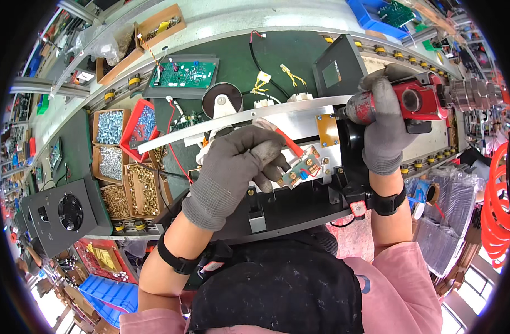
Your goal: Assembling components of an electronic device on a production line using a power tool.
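Observation:
My left hand (238, 167), in a grey glove, is over the middle of a black metal chassis (299, 214). Its fingers are curled together beside a small green board with brass-coloured terminals (302, 168); whatever they pinch is hidden. A red sleeved cable (288, 139) runs down to this board. My right hand (385, 117), also gloved, grips a red power driver (419, 99) at the chassis's right end. The driver lies sideways with its nose toward the left. A long metal bar (233, 123) crosses the chassis beyond my left hand, and a round black coil (222, 101) stands behind it.
Boxes of screws (111, 127) and brass fasteners (142, 189) stand left, with a red bin (141, 127). A green circuit board (185, 75) lies at the back. A black fan panel (63, 214) sits far left. A red coiled hose (497, 206) hangs far right.

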Available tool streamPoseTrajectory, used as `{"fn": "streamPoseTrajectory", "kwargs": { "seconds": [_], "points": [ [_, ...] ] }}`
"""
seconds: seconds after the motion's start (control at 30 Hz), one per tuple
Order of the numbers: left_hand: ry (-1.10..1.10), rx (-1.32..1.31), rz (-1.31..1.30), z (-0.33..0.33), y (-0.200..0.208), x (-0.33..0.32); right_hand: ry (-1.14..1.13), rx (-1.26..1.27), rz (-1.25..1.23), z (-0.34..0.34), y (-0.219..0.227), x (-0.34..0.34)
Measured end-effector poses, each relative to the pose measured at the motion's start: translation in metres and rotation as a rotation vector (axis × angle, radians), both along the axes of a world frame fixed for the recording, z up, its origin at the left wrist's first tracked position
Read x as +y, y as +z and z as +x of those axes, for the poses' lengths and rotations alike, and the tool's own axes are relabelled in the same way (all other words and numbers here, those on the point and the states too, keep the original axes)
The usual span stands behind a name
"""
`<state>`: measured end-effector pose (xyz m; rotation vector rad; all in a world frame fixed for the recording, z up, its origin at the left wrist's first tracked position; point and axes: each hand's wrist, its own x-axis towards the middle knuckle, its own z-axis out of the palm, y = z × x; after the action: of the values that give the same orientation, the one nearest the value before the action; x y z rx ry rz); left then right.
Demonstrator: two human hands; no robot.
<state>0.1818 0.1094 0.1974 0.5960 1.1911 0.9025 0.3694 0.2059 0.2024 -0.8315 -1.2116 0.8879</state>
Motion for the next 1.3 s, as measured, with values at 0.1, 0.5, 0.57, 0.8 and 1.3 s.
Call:
{"fn": "streamPoseTrajectory", "kwargs": {
  "seconds": [0.1, 0.5, 0.57, 0.8, 1.3],
  "points": [
    [-0.007, 0.034, -0.001, -0.003, 0.004, -0.005, 0.026, -0.023, -0.01, 0.004, 0.0, 0.0],
    [0.121, -0.04, 0.016, -0.031, 0.004, -0.032, 0.089, -0.086, 0.015, 0.018, 0.007, -0.011],
    [0.13, -0.091, 0.004, -0.036, -0.001, -0.036, 0.105, -0.056, -0.009, 0.012, 0.006, -0.012],
    [0.166, -0.041, 0.029, -0.031, 0.002, -0.034, 0.308, 0.018, 0.074, 0.018, -0.005, -0.002],
    [-0.261, 0.894, 0.52, -0.022, 0.011, 0.008, 0.235, -0.046, 0.01, 0.015, -0.005, 0.002]
  ]
}}
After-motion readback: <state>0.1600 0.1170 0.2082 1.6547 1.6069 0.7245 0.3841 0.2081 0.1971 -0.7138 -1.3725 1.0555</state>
